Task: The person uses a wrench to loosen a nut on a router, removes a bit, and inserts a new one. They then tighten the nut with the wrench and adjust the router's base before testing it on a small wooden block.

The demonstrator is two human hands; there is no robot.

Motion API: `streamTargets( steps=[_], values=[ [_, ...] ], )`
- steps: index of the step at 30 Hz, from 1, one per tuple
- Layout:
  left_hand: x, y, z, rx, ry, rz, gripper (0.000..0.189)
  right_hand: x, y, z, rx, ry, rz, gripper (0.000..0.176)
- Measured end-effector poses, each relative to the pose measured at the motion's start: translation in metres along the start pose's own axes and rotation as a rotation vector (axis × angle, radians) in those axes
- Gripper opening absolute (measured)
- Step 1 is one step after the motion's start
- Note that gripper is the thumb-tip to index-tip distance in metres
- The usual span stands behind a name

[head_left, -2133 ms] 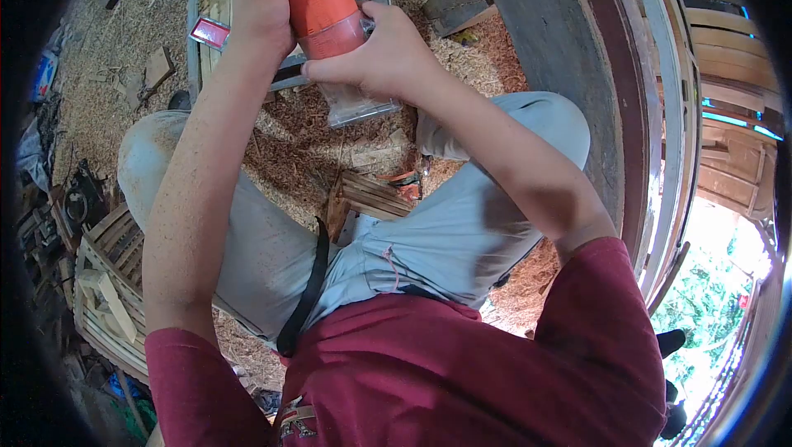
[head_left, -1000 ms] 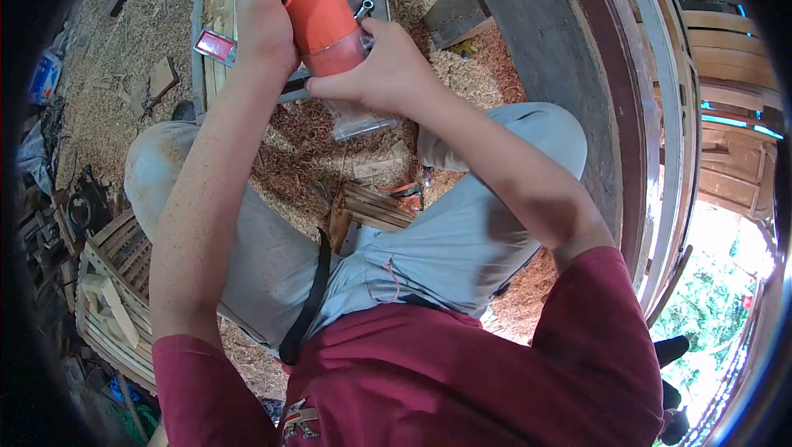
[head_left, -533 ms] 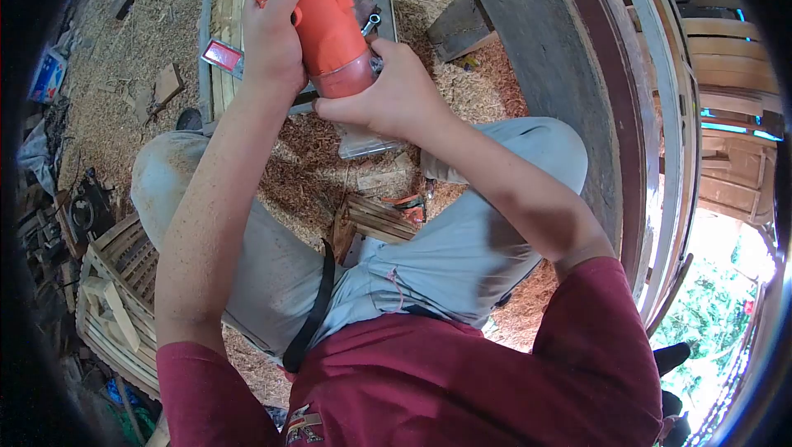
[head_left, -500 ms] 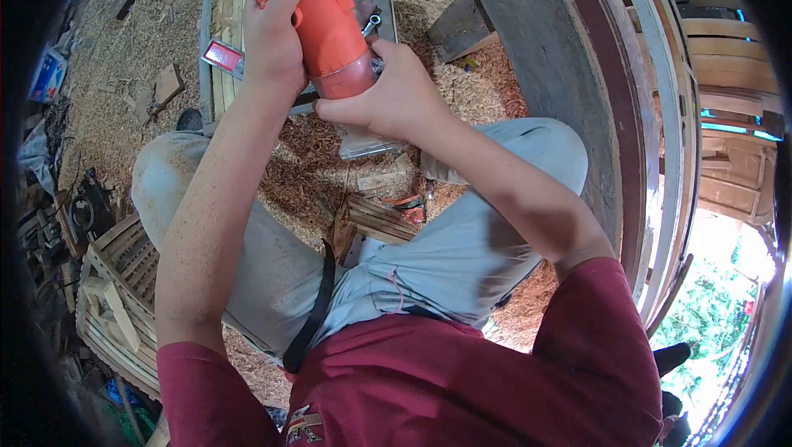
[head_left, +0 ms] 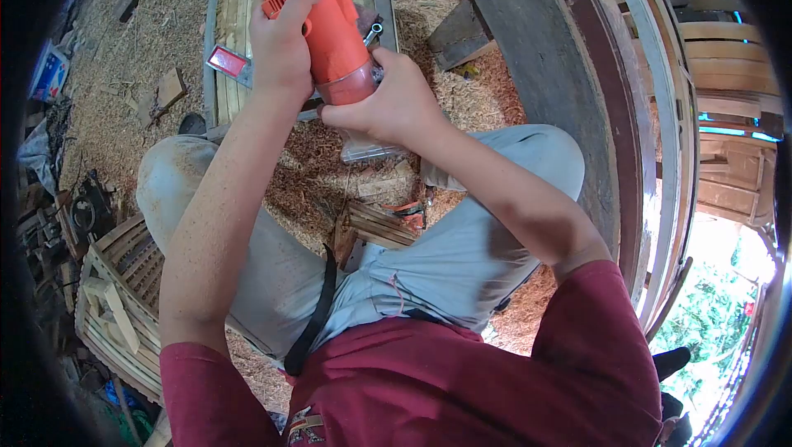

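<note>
An orange trim router [head_left: 337,39] with a clear plastic lower part is held up in both hands, its black cord end pointing away from me. My left hand [head_left: 283,47] wraps the vented upper body, thumb lying along the top. My right hand [head_left: 398,105] closes around the clear base, with its thumb across the near end and its other fingers hidden behind. The ring end of a silver wrench [head_left: 374,32] shows just past the router's right side. Under the right hand lies a clear flat piece [head_left: 367,150], partly covered.
A slatted wooden panel [head_left: 235,2] lies ahead, with a red-and-white packet [head_left: 228,61] at its left edge. A thick dark plank [head_left: 536,43] runs along the right. Between my legs are wood strips [head_left: 375,224] and an orange tool [head_left: 410,216]. Shavings cover the ground.
The whole view has shifted slightly, so the router and both hands appear a little lower. Both hands keep the same hold on the router.
</note>
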State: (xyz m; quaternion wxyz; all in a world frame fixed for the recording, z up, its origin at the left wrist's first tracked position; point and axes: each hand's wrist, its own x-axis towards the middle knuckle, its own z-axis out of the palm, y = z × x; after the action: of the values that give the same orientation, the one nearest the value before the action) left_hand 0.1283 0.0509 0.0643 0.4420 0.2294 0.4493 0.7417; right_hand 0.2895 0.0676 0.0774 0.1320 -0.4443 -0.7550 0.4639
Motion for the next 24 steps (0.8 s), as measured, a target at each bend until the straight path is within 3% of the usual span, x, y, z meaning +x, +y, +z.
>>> streamTargets(
  steps=[3, 8, 18, 24],
  values=[
    [0.005, -0.004, -0.003, -0.055, -0.009, 0.005, 0.036, 0.004, 0.003, 0.001, 0.018, -0.010, 0.012, 0.071],
    [0.003, -0.003, -0.001, -0.070, -0.026, -0.049, 0.038, 0.002, 0.000, -0.004, 0.076, -0.058, 0.004, 0.066],
    [0.009, -0.001, -0.012, -0.095, -0.147, -0.114, 0.051, 0.004, -0.002, -0.009, -0.029, -0.091, -0.007, 0.070],
    [0.005, 0.008, -0.010, -0.065, -0.187, -0.112, 0.063, -0.002, -0.005, -0.005, 0.103, -0.051, -0.074, 0.074]
  ],
)
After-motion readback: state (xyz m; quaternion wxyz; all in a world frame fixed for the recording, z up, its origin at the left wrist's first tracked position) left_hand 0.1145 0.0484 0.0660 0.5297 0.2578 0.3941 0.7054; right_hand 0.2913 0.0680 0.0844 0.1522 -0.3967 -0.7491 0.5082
